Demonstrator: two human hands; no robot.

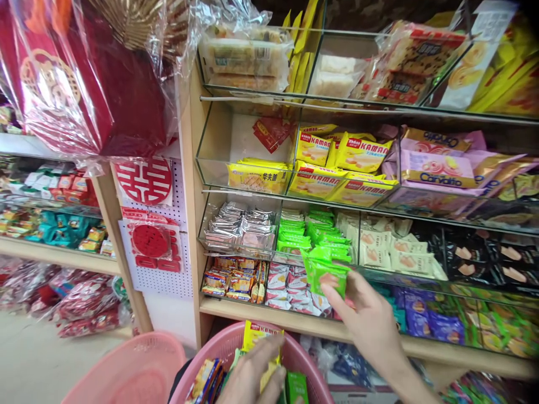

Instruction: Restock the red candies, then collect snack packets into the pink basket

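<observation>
My right hand [368, 314] pinches green snack packets [326, 275] between thumb and fingers, in front of the lower shelf. Behind them lies a compartment of matching green packets [292, 230]. My left hand [252, 370] is over the pink basket [223, 339], its fingers apart and resting on the packets inside. Among those packets are a yellow Kaman packet [256, 332], a green packet [297, 387] at the right, and orange-and-blue packets [206, 381] at the left. The fingertips of my left hand are partly hidden among the packets.
A second pink basket [126, 365] stands at the left. Clear dividers split the shelves into compartments, with yellow Kaman packets [362, 151], purple packets [438, 168] and silver packets [227, 224]. A wrapped red gift bag [126, 95] hangs at upper left.
</observation>
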